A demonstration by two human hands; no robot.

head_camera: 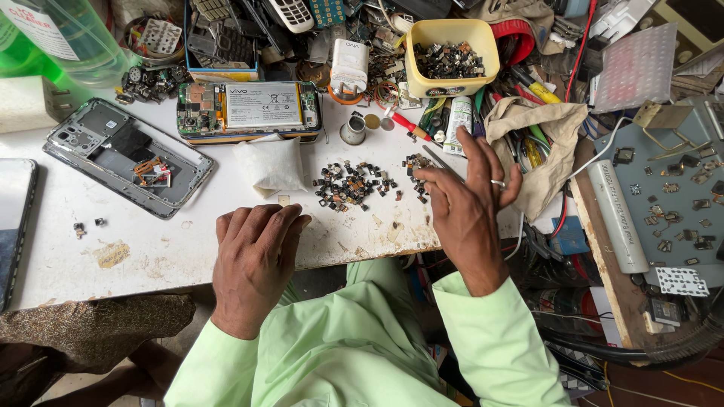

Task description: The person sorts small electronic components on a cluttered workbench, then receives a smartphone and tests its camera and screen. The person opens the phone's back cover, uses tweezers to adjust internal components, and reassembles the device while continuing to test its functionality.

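Left hand (255,265) resting flat, empty, steadying at the bench's (60,256) front edge | right hand (465,197) hovering, fingers loosely spread, gripping nothing, over small black parts (353,185) lying scattered mid-bench for sorting | opened phone (249,110) lying behind.

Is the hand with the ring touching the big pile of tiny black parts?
Apart. The head view shows bare white table between the right hand and the big pile of tiny black parts; its fingertips sit by a smaller cluster.
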